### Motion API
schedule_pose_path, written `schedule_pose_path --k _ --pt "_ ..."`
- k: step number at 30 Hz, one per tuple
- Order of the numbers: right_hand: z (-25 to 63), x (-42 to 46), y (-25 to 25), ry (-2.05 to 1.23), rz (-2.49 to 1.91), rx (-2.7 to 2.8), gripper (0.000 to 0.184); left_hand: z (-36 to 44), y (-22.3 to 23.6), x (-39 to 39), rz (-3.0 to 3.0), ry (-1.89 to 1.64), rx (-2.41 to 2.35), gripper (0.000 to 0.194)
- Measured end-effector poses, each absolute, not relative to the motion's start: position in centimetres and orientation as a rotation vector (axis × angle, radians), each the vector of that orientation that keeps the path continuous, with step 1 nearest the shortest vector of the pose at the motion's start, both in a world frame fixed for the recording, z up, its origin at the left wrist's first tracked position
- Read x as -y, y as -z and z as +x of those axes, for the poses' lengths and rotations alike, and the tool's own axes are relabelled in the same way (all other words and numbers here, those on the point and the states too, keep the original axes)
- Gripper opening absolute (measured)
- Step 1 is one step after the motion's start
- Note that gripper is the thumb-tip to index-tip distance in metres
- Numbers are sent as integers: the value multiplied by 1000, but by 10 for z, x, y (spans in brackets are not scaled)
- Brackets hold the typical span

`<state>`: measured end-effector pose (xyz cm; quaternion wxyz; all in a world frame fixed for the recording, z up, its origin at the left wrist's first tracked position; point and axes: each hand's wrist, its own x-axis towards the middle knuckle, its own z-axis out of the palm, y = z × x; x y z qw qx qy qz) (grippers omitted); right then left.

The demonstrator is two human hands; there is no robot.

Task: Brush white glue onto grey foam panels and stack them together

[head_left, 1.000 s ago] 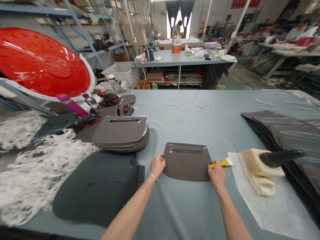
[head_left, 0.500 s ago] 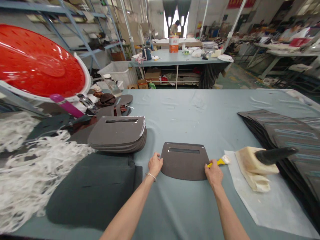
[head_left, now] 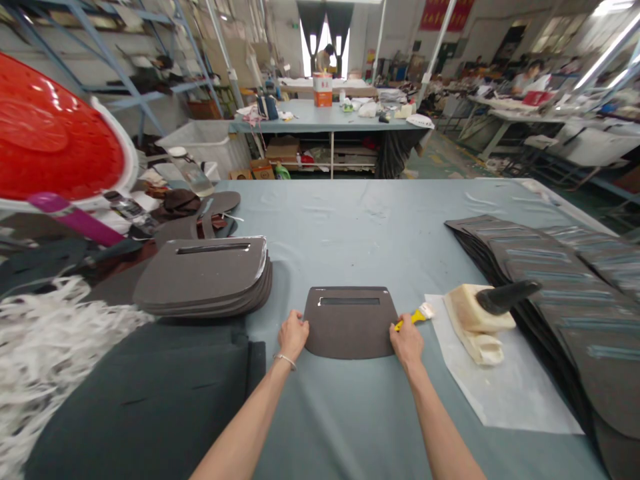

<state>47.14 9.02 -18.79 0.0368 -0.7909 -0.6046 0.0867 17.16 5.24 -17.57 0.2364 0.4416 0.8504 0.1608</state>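
A dark brown panel [head_left: 350,330] with a slot near its straight far edge lies in front of me on the blue-grey table [head_left: 345,233]. My left hand [head_left: 293,335] pinches its left edge, fingers closed. At the right edge, my right hand [head_left: 407,339] is closed around a yellow-handled brush [head_left: 416,316] and also touches the panel. The whitish bristles point away to the right. Beyond them, a cream glue-stained container [head_left: 467,308] with a black conical piece stands on a white sheet [head_left: 505,393].
Similar slotted panels form a stack [head_left: 200,277] at left. Nearer me lie folded dark fabric [head_left: 150,393] and tangled white strips [head_left: 70,360]. Overlapping dark panels [head_left: 545,280] cover the right side. A red basket [head_left: 55,133] rises at upper left. A person [head_left: 326,57] is far behind.
My view has turned slightly right, so things appear shifted left. Both hands stay at the panel's edges, and the brush remains in my right hand.
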Motion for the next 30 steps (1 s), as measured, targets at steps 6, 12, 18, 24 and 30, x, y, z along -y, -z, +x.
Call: schedule_pose_path --k 6,12,18,24,30 --pt "472 -89 189 -230 -2388 1871 21 171 178 -53 1214 -431 -2339 24" --pt "472 -89 189 -243 -2388 1873 22 172 178 -53 1221 -414 -2343 25" --pt "471 -90 189 -261 -2409 1866 24 173 177 -53 1235 -393 -2353 25" --pt "472 -92 190 -270 -2416 1875 24 174 178 -54 1224 -342 -2394 26" --pt "472 -92 188 -266 -2426 1884 24 173 180 -55 1234 -305 -2398 29"
